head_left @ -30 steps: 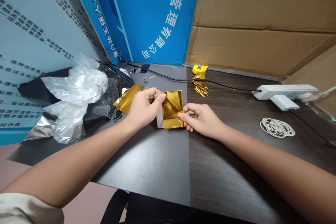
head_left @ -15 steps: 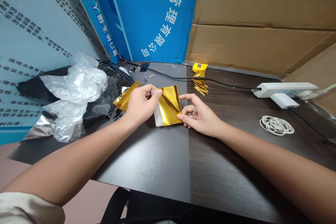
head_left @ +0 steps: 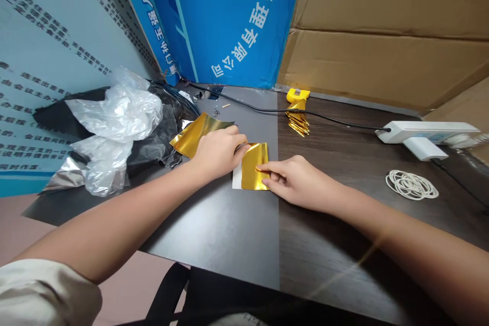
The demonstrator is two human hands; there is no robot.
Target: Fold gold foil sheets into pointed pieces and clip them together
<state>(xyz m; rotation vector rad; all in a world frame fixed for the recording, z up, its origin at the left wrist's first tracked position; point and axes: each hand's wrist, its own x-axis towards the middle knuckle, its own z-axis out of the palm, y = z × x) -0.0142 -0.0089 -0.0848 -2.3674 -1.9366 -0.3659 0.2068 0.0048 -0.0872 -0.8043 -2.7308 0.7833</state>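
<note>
A folded piece of shiny gold foil with a white strip along its left side lies on the grey part of the desk. My left hand is closed on its upper left corner, thumb over the edge. My right hand holds its right edge, with index finger and thumb at the gold face; the other fingers are curled under. Another gold foil sheet sticks out behind my left hand, partly covered by it. Whether the two gold parts join is hidden.
Crumpled clear plastic and black plastic lie at the left. Folded gold strips sit by a small yellow object at the back. A black cable runs to a white power strip; a coiled white cord lies nearby.
The gold foil has come down flatter toward the desk. My right index finger has moved from beyond the right edge onto the gold face. The view has shifted slightly.
</note>
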